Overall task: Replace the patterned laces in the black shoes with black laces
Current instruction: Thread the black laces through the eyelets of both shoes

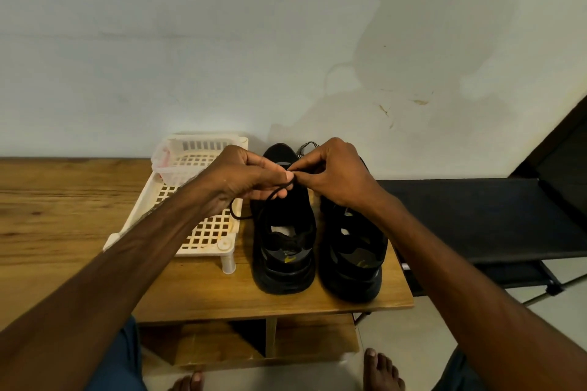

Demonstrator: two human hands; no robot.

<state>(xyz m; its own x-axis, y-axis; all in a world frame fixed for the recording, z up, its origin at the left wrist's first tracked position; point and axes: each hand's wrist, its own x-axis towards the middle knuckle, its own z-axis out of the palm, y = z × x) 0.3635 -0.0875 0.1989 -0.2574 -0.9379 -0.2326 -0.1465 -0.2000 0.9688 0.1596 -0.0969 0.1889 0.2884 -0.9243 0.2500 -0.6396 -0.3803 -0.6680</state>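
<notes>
A: Quick, where's the black lace (275, 191)?

B: Held up btw both hands, over the front half of the black shoe (286, 232) that's next to the white rack (203, 233). From the pinch it drops down-left under the palm and loops over the rack's edge.

A: Left hand (243, 176)?

B: Fingers curled, thumb & forefinger nipping the lace tight. Narrow grip.

A: Right hand (338, 176)?

B: Same thing: fingertips pinched on the lace, touching the left hand's thumb tip. The other fingers are tucked in.

A: Second shoe (352, 251)?

B: Just beside the first, side by side, heels toward the person, toes to the wall. Both are on the wooden table (63, 216), near its right edge.

A: Patterned lace (306, 147)?

B: A short black-&-white bit pokes up behind the hands, at the toe end btw the shoes. Can't tell which shoe it's in; the hands hide the rest.

A: Anything else?

B: A small white basket (190, 154) sits on the rack's far end. A low black bench (476, 216) stands right of the table. Bare feet (382, 370) are on the floor below.
</notes>
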